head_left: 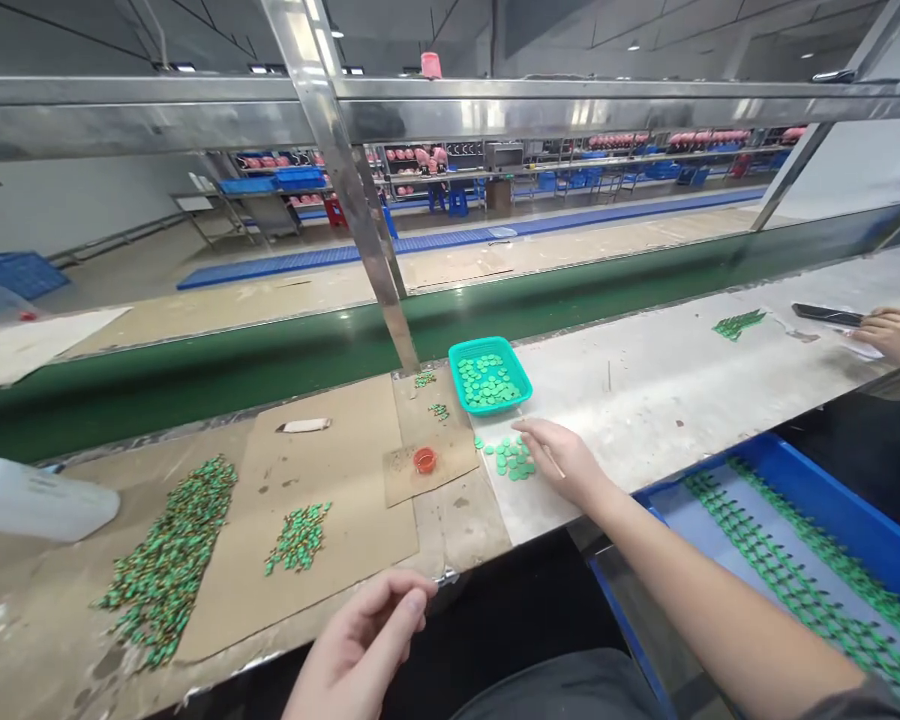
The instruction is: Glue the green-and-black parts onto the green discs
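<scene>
We have loose green discs [513, 461] on the worktop [652, 385], just in front of the basket [491, 408], which holds more of them. Our right hand [562, 462] is beside the loose ones, fingers bent; we cannot tell if they grasp anything. Our left hand [371, 640], nearer us and left of the basket, has curled fingers; what they hold, if anything, we cannot tell. Left of the basket we see a red cup [424, 470], contents unclear, and, well apart, a white bottle [45, 500]. Lower right of the basket, a blue bin [840, 508] holds rows of green pieces [766, 552].
</scene>
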`<state>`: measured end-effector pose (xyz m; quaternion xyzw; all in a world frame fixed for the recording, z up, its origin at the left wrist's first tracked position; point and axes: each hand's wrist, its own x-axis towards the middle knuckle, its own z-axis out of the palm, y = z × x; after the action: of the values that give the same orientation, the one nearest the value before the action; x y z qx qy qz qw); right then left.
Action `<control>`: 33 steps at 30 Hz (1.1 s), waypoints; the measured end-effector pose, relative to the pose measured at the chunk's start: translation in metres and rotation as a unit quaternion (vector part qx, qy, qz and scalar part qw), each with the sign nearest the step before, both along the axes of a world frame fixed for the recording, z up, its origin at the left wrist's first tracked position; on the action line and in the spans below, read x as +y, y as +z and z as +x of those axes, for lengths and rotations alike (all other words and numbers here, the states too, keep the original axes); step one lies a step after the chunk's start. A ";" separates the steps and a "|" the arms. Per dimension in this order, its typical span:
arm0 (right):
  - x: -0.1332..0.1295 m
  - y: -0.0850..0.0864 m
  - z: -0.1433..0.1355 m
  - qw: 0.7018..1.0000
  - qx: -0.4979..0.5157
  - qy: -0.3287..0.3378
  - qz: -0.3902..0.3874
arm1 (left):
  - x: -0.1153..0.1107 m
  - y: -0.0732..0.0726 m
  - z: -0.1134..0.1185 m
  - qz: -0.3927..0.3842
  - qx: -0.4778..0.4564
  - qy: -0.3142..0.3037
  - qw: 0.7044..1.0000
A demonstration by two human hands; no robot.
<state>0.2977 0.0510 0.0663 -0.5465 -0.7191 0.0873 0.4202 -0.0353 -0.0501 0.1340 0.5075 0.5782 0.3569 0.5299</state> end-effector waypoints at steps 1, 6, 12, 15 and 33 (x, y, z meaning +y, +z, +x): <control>-0.003 0.001 0.004 0.999 0.030 -0.016 0.003 | 0.013 0.000 0.004 0.023 0.028 -0.035 0.999; -0.016 -0.007 0.015 0.983 0.150 -0.107 -0.004 | 0.094 -0.002 0.050 0.248 0.367 -0.204 0.873; -0.027 -0.022 0.012 0.967 0.208 -0.141 -0.026 | 0.162 -0.019 0.120 0.272 0.504 -0.222 0.789; -0.028 -0.023 0.014 0.961 0.228 -0.151 -0.038 | 0.173 -0.027 0.131 0.260 0.538 -0.234 0.767; -0.020 -0.025 0.016 0.987 0.104 -0.095 -0.072 | 0.167 -0.033 0.113 0.287 0.497 -0.291 0.766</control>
<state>0.3133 0.0307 0.0410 -0.6289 -0.6085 0.1550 0.4586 0.0781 0.1174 0.1010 0.8861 0.4558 0.0330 0.0769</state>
